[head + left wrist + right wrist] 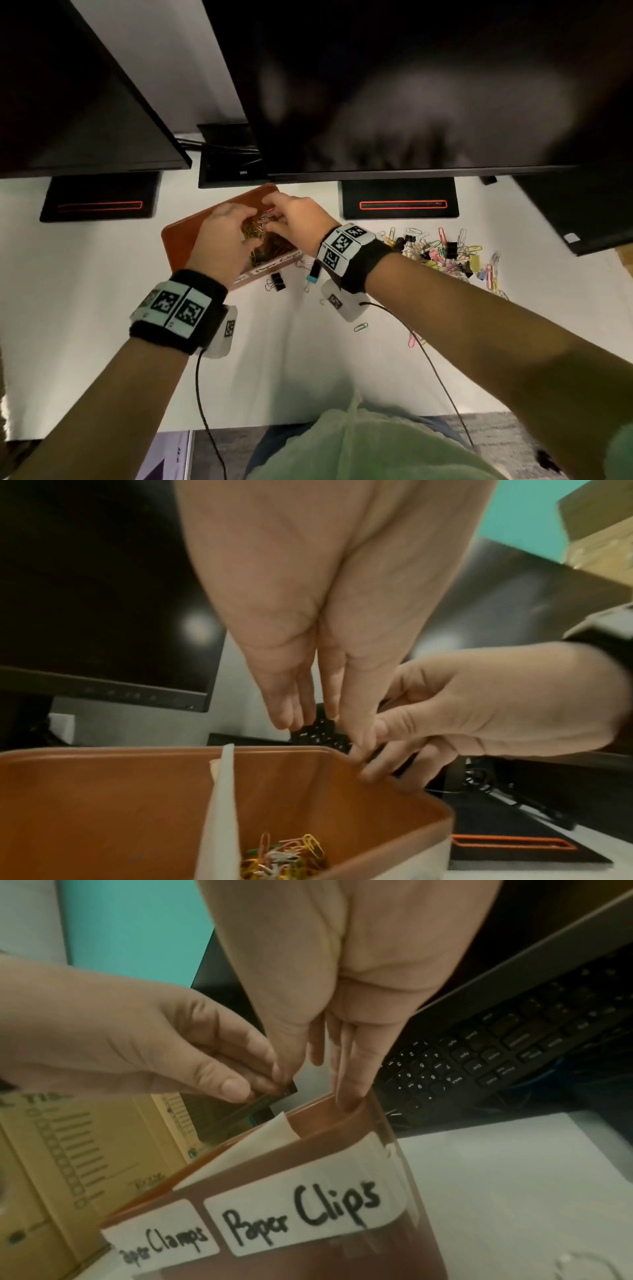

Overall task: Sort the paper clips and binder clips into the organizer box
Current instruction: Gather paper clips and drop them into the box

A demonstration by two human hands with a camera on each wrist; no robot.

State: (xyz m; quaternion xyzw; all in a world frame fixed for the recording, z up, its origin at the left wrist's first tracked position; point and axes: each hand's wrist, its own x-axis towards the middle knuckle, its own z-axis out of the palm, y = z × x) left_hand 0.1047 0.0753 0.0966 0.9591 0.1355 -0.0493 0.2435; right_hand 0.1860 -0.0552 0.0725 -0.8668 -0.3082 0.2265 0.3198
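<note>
The orange organizer box (pixel 178 236) stands on the white desk under both hands. A white divider (pixel 222 804) splits it, and its front labels read "Paper Clamps" (pixel 164 1242) and "Paper Clips" (pixel 301 1213). Coloured paper clips (pixel 287 859) lie in the right compartment. My left hand (pixel 239 219) and right hand (pixel 277 219) meet fingertip to fingertip above the box, pinching a small tangle of paper clips (pixel 265 219). The wrist views hide that tangle behind the fingers. A mixed pile of clips (pixel 445 250) lies to the right.
Two dark monitors overhang the back of the desk on black stands (pixel 400 202). A keyboard (pixel 514 1053) sits behind the box. Loose binder clips (pixel 275 282) and a green paper clip (pixel 360 326) lie in front of the box. Wrist cables trail toward the desk's near edge.
</note>
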